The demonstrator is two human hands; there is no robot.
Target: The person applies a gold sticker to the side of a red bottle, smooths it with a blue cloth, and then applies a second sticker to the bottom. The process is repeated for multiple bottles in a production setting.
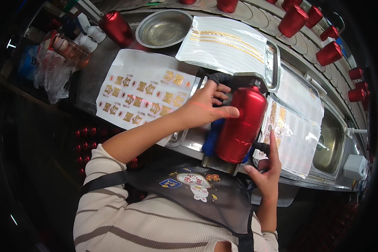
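A glossy metallic-red bottle [241, 126], round-shouldered and narrow-necked, is occupying the middle of the near counter [89, 87], its neck pointing far and its base near; whether it is standing or leaning I cannot tell. Soft blue cloth [210, 142] is bunching along its lower left side. To the left, a smooth white decal sheet [128, 67] is showing rows of gold motifs, its near edge running to the counter's edge. Farther off, a shiny gold-striped sheet [222, 26] is lying beside a round metal basin [146, 31], while glossy printed sheets [300, 138] are overlapping on the right, near a steel sink [332, 147]. Paper is crowding both sides, leaving slim gaps around the bottle. The left forearm is slanting in; the left hand [211, 104] is spreading its fingers, thumb lapping the bottle's left side without wrapping it. The right hand [265, 170] is hovering open just beside the lower right side, index finger pointing far, thumb apart.
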